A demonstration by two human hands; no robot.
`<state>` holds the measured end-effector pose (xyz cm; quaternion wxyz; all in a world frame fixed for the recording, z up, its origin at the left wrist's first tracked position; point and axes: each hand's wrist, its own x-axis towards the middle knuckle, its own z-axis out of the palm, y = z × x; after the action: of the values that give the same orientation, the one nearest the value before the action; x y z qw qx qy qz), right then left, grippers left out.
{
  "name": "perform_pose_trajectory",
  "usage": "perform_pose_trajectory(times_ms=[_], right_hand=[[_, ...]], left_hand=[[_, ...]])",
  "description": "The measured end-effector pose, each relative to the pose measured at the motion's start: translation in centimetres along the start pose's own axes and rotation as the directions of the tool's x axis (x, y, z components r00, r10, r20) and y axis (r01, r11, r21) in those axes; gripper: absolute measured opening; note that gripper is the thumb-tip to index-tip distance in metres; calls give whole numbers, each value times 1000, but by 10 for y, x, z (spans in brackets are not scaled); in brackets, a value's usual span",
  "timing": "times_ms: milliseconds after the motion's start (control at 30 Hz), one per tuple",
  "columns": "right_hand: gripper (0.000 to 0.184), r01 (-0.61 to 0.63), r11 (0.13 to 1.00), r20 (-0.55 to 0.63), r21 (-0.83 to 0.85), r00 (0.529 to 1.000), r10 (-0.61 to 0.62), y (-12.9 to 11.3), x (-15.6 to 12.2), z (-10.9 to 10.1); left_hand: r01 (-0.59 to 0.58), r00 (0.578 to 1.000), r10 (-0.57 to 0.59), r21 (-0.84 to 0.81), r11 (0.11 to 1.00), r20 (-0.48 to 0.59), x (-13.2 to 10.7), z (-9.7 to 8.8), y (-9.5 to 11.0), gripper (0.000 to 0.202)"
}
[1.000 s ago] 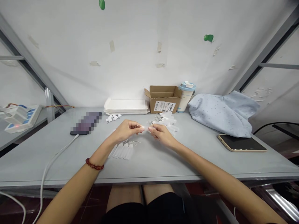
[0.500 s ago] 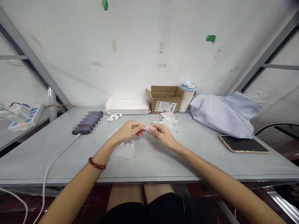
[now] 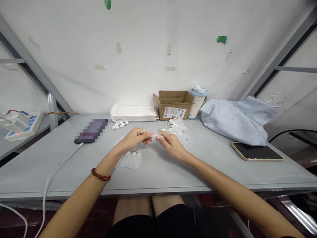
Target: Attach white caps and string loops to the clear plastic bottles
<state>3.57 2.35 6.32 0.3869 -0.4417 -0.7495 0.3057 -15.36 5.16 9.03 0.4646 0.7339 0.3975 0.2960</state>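
Observation:
My left hand (image 3: 136, 138) is closed in a pinch above the middle of the table, on one end of a small whitish piece (image 3: 154, 135) with a thin white cord. My right hand (image 3: 171, 144) pinches its other end, fingertips close to the left ones. The fingers hide most of it. Below my left hand lies a row of translucent plastic pieces (image 3: 133, 161) with thin white cords at their upper ends. Behind my right hand is a loose pile of similar translucent pieces (image 3: 183, 135). Several small white caps (image 3: 120, 125) lie behind my left hand.
A stack of white sheets (image 3: 133, 113), an open cardboard box (image 3: 174, 112) and a lidded cup (image 3: 196, 104) line the wall. A phone (image 3: 91, 131) with a white cable sits left. At right, pale blue cloth (image 3: 235, 119) overlaps another phone (image 3: 257, 152).
The view has shifted slightly. My hands stay over the same spot, their fingertips now a little farther apart along the whitish piece.

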Motion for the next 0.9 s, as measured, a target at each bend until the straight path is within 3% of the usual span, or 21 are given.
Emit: perform_pose_trajectory(times_ms=[133, 267, 500, 733, 900], right_hand=[[35, -117, 964, 88, 239, 991, 98, 2, 2, -3], [37, -255, 847, 218, 466, 961, 170, 2, 5, -7], [41, -366, 728, 285, 579, 928, 240, 5, 8, -9], [41, -285, 800, 231, 529, 955, 187, 1, 6, -6], [39, -98, 969, 75, 228, 994, 83, 1, 4, -4]], left_hand=[[-80, 997, 80, 109, 991, 8, -1, 1, 4, 38], [-123, 992, 124, 187, 975, 6, -2, 2, 5, 36], [-141, 989, 147, 257, 956, -5, -2, 4, 2, 36], [-86, 996, 86, 118, 989, -1, -1, 3, 1, 39], [12, 998, -7, 76, 997, -65, 1, 5, -1, 44]])
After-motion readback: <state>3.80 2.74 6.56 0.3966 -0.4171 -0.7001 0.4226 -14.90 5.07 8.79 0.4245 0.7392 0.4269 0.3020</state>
